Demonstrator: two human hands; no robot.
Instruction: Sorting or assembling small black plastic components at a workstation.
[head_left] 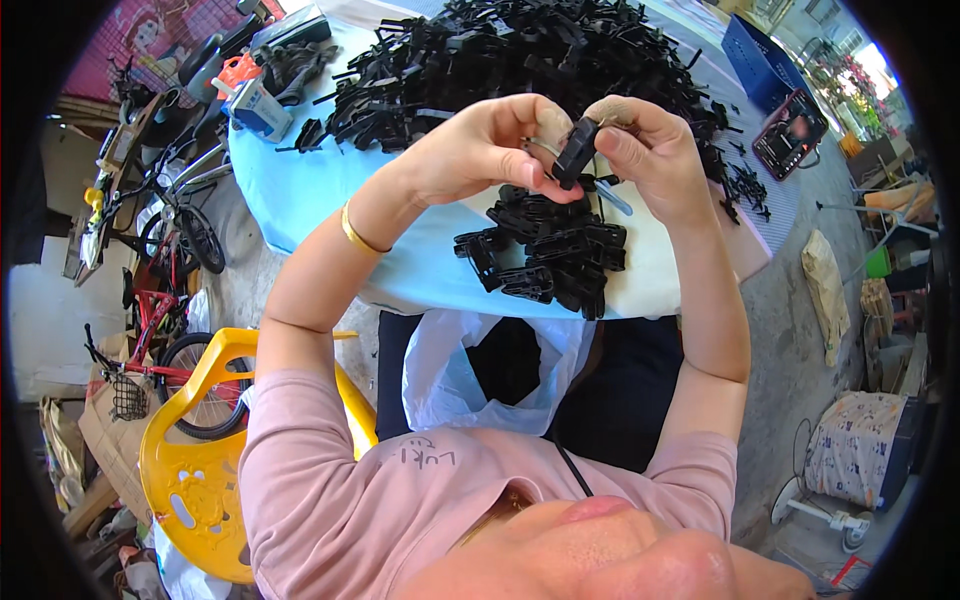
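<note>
1. Black plastic part (577,152) is raised between both hands, over the table (310,195).
2. Right hand (658,150): thumb and index pinching its upper right side.
3. Left hand (470,155): fingers closed on its left side; can't tell how firmly.
4. Slip risk: uneven pressure between hands could pop it loose into the near cluster of black parts (560,245), mixing them up.
5. Cluster sits near the table edge; a forearm nudge could tip pieces into the open plastic bag (428,375).
</note>
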